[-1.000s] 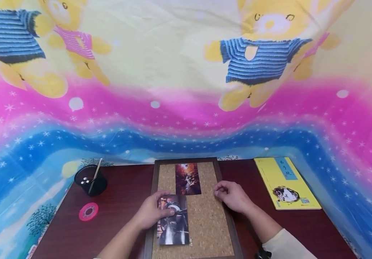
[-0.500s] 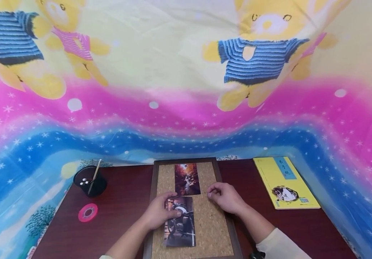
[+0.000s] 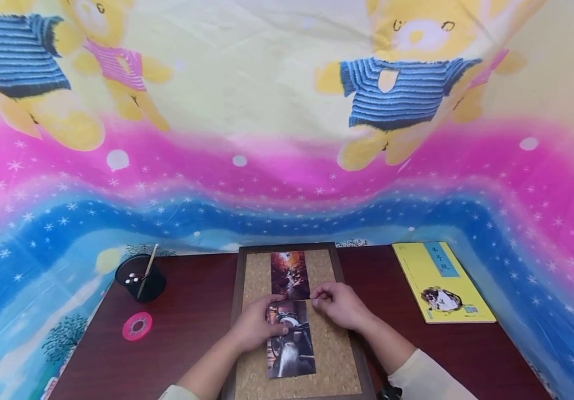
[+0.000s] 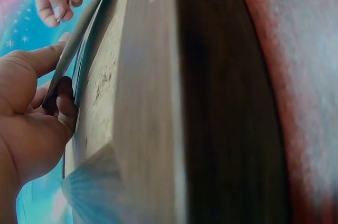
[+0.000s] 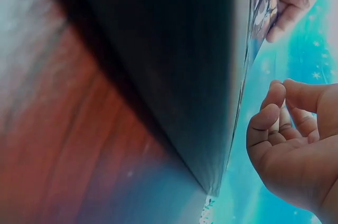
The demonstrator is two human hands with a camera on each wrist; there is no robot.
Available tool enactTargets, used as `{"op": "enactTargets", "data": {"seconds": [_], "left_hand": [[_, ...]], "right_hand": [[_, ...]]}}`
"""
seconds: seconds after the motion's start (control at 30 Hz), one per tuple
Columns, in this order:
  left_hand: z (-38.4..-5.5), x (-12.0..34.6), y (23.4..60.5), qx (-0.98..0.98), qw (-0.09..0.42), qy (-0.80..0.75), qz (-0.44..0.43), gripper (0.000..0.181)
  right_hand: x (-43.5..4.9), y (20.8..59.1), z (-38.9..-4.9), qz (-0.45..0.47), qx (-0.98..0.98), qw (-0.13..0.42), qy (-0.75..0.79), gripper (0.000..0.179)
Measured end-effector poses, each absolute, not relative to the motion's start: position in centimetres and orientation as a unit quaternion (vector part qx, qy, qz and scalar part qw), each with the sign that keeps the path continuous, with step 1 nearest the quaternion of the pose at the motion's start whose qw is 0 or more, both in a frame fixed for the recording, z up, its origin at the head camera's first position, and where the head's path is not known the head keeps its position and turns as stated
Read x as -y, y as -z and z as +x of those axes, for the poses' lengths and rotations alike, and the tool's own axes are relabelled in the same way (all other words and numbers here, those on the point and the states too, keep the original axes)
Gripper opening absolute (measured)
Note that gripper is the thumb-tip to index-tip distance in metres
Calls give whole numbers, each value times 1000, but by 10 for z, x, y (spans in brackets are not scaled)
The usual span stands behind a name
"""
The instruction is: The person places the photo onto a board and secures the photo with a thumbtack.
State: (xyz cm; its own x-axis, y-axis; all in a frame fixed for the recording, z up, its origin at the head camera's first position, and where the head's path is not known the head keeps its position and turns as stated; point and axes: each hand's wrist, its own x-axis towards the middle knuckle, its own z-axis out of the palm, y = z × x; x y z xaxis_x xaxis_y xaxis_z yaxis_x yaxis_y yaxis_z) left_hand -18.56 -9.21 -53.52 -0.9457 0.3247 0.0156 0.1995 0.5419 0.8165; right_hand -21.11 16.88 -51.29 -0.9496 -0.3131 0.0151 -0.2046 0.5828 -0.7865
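Observation:
A photo print of a motorcycle (image 3: 292, 350) is held at its left edge by my left hand (image 3: 257, 322), thumb on top and fingers behind. In the left wrist view this print (image 4: 79, 31) stands tilted off the cork. My right hand (image 3: 339, 305) has thumb and forefinger pinched together near the print's upper right corner. A tiny pale pin-like point shows at those fingertips in the left wrist view; the rest of it is hidden. Above lies a photo of an autumn stream (image 3: 289, 275) on the framed corkboard (image 3: 334, 355).
On the dark red table (image 3: 192, 311) a black mesh pen cup (image 3: 149, 286) with a pencil stands at the left, a pink ring-shaped disc (image 3: 137, 326) before it. A yellow book (image 3: 437, 283) lies at the right. A printed cloth (image 3: 267, 194) hangs behind.
My left hand has moved the motorcycle print rightward, to just below the stream photo. My right hand has come leftward to the print's upper right corner, fingertips still pinched.

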Motion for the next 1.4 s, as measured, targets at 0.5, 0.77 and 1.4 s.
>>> {"op": "enactTargets", "data": {"seconds": [0.5,0.77,1.4], "left_hand": [[-187,76,534,-919,36,-360,158,79],[-188,71,533,-926,29,-342,156,75],[-186,74,535,-921,17,-358,151,76]], "right_hand": [[-158,506,-214,-178,-900,72,392,5],[-150,501,-219,-212,-908,77,353,9],[-129,507,-236,-231,-916,105,309,13]]}}
